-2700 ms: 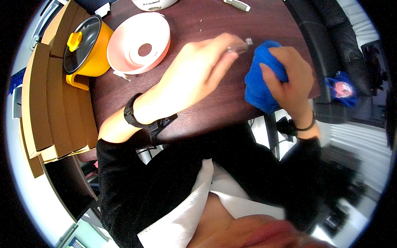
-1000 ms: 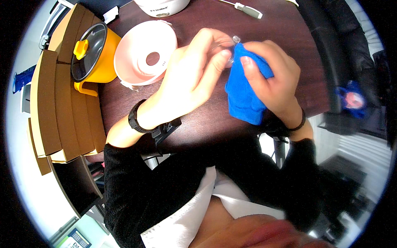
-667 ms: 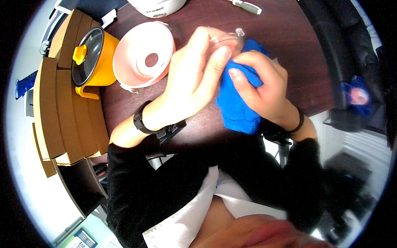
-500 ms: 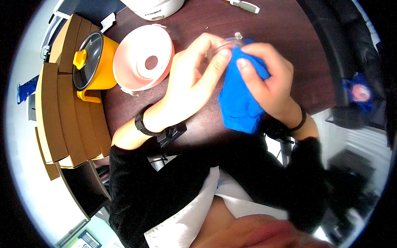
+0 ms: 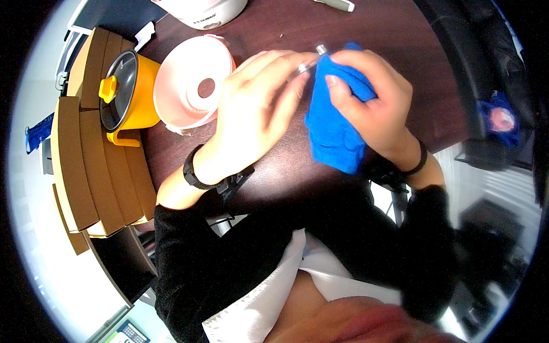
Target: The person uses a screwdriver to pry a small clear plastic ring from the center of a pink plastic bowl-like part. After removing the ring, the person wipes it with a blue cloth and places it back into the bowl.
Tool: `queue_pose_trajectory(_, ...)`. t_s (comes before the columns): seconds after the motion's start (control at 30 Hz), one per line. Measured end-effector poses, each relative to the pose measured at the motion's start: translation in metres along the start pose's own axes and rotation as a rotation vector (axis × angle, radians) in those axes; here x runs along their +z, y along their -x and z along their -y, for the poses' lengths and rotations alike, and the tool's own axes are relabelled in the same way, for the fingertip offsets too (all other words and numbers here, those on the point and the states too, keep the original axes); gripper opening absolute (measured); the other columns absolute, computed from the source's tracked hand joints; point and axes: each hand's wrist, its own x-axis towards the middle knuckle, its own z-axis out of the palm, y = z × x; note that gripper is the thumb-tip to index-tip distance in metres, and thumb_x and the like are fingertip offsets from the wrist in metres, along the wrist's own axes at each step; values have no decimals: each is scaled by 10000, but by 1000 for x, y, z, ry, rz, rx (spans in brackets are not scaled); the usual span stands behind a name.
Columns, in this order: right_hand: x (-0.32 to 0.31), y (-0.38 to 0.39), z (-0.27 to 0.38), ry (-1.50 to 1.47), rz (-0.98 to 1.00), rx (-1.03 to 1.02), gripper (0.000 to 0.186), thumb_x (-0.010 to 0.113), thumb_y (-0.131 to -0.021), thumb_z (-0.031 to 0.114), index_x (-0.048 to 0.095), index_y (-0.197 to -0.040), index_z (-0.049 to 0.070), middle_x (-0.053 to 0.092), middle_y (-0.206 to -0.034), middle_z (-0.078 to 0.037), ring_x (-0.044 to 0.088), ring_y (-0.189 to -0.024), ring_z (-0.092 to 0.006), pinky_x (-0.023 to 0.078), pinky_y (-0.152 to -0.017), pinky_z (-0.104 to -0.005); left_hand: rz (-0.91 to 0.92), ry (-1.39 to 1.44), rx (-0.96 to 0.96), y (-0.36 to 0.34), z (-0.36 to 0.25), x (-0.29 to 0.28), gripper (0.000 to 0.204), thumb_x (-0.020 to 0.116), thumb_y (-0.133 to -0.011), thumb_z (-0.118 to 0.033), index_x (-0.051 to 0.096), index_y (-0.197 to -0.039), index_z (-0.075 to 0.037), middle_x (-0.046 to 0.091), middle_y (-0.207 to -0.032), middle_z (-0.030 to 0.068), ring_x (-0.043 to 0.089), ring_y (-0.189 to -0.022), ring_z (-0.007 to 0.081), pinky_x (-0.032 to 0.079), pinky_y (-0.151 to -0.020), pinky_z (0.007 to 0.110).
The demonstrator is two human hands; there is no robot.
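Over the dark table, my left hand (image 5: 249, 111) pinches a small clear, round-rimmed piece (image 5: 300, 71) between thumb and fingers. A short shiny knob sticks up from its far side, and most of the piece is hidden by my hands. My right hand (image 5: 380, 106) is closed on a blue cloth (image 5: 336, 134), thumb on the near side. The cloth's upper edge touches the clear piece, while its loose part hangs toward me. Just left of my left hand stands a pale pink bowl-shaped part (image 5: 176, 100) with a round hole in its middle.
A yellow pot (image 5: 144, 94) with a dark see-through lid stands at the left, beside stacked brown cardboard boxes (image 5: 111, 171). Farther back are a white rounded appliance (image 5: 214, 12) and a grey-white handled tool (image 5: 338, 4). The dark wooden table (image 5: 274, 183) curves toward a black chair-like shape on the right.
The clear piece has turned and shows more edge-on now. My left hand has shifted slightly left, its fingers closer over the piece. The right hand and cloth have moved slightly.
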Motion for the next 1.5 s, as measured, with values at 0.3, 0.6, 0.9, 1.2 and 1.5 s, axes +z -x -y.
queue_pose_trajectory(0.3, 4, 2, -1, 83, -7, -93, 228, 684, -687, 27, 599, -897, 49, 600, -735, -99, 600, -612, -246, 473, -535, -310, 54, -137, 72, 1, 2, -5, 177, 637, -756, -32, 629, -929, 7, 629, -820, 133, 608, -712, 244, 477, -641, 301)
queue_pose_trajectory(0.6, 6, 3, -4, 158, -42, -84, 222, 683, -681, 37, 597, -885, 58, 610, -763, -88, 611, -633, -252, 472, -541, -323, 53, -81, -45, 2, 1, -9, 196, 672, -735, -37, 651, -928, -8, 502, -702, 35, 464, -579, 94, 379, -514, 213)
queue_pose_trajectory(0.9, 8, 5, -8, 255, 16, -114, 208, 691, -675, 106, 616, -869, 97, 550, -676, -55, 546, -529, -235, 423, -470, -320, 120, -18, -63, 2, -1, -12, 191, 658, -718, -31, 636, -907, -15, 483, -701, 74, 509, -571, 179, 416, -524, 277)
queue_pose_trajectory(1.2, 9, 7, -5, 301, 57, -220, 213, 707, -644, 105, 617, -836, 85, 534, -649, -31, 527, -501, -202, 409, -453, -304, 154, -124, -2, 7, -9, -11, 227, 659, -685, 1, 626, -909, -15, 431, -663, 61, 473, -520, 166, 397, -485, 277)
queue_pose_trajectory(1.5, 10, 8, -2, 255, 46, -298, 262, 719, -600, 69, 614, -840, 68, 524, -644, -29, 517, -508, -192, 408, -459, -297, 213, -200, -10, 15, -22, -15, 224, 624, -684, -22, 546, -891, 7, 431, -757, 130, 513, -677, 305, 436, -574, 380)
